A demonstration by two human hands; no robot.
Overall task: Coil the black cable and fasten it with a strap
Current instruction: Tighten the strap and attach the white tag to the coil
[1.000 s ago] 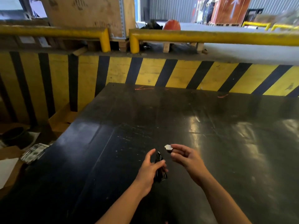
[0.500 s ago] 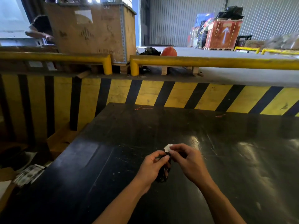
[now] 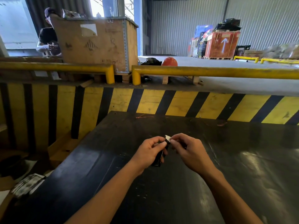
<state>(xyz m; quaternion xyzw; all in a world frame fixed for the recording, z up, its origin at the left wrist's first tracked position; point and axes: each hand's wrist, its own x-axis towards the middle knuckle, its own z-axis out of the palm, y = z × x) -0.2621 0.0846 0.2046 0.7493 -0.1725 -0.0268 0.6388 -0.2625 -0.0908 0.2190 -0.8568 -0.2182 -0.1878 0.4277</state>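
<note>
I am gripping the small black coiled cable bundle (image 3: 159, 156) in my left hand (image 3: 149, 152) while my right hand (image 3: 188, 150) is pinching the white strap end (image 3: 167, 137); I judge fastening underway, next wrapping it snugly.

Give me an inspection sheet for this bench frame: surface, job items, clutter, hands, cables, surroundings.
Surface: black worktop, scuffed and glossy, with reddish thread scraps near its far edge.
Job's things: black cable bundle held above the worktop; a small white tab, possibly the strap end, at its top.
Clutter: nothing else seen on the worktop.
Grippers: left hand closed around the bundle; right hand pinching at the white tab.
Cables: only the held bundle; how it is coiled cannot be told.
Surroundings: yellow-and-black striped barrier, yellow rails, plywood crate with a second person behind it, red crate.
</note>
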